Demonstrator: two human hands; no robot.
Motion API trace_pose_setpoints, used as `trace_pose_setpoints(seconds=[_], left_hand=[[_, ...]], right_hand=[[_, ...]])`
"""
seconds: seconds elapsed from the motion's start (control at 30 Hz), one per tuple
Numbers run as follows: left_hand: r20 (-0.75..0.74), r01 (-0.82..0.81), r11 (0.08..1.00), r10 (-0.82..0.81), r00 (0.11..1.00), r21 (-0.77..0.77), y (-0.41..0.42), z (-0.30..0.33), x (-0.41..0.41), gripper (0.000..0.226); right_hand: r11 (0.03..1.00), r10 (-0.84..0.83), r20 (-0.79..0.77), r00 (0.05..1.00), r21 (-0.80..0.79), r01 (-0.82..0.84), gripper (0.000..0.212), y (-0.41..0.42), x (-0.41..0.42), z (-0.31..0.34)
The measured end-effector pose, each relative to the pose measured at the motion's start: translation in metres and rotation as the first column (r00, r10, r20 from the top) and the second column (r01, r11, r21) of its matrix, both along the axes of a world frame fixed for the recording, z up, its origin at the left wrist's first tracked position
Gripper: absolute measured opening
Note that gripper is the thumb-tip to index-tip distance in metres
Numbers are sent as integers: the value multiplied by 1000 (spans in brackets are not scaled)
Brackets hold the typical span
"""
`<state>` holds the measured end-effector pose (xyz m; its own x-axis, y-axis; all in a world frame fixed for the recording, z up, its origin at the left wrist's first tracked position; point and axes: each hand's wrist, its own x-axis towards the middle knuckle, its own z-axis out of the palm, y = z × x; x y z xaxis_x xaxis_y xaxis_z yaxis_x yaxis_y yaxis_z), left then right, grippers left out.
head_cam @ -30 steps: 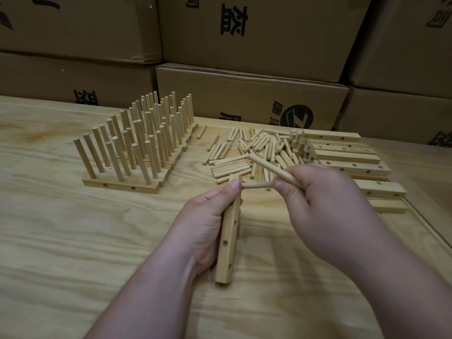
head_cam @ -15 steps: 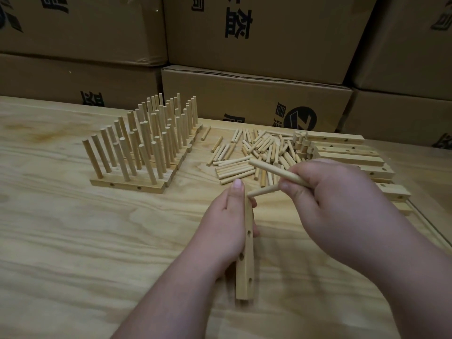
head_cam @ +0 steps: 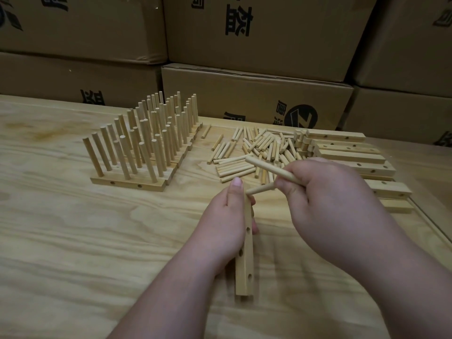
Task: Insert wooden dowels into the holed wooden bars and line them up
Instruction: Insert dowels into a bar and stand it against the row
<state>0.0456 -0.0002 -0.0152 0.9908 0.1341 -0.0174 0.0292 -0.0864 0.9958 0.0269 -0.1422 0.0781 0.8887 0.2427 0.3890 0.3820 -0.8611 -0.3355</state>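
Observation:
My left hand [head_cam: 223,222] grips a holed wooden bar [head_cam: 245,265] that points away from me, its holes facing right. My right hand [head_cam: 327,199] holds two dowels: a lower dowel [head_cam: 259,188] whose tip touches the bar's far end by my left thumb, and an upper dowel [head_cam: 269,168] slanting up to the left. Several finished bars with upright dowels [head_cam: 146,145] stand lined up at the left. Loose dowels [head_cam: 256,150] lie in a heap behind my hands. Bare holed bars [head_cam: 352,155] are stacked at the right.
Stacked cardboard boxes [head_cam: 256,99] close off the far side of the wooden table [head_cam: 85,241]. A raised table edge strip [head_cam: 430,221] runs along the right side, past the stack of bars.
The bar in my left hand has swung from a slight tilt to pointing straight away and come nearer to me. My right hand still holds both dowels, the lower one at the bar's far end.

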Motion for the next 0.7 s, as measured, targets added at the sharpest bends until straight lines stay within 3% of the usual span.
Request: trace_pose_setpoints(seconds=[0.2,0.5,0.7], left_hand=[[-29,38,999,-39,999,-29,4,1,0,59],[-26,-8,999,9,1000,48,1,3,-2,59],[-4,10,999,-10,1000,-40,0,2,-2,59]], right_hand=[[997,-25,-116,993,70,33,17,-10,7,-1],[1000,-7,-38,999,21,7,15,-6,6,-5],[956,38,-209,977,292,26,15,-30,20,-12]])
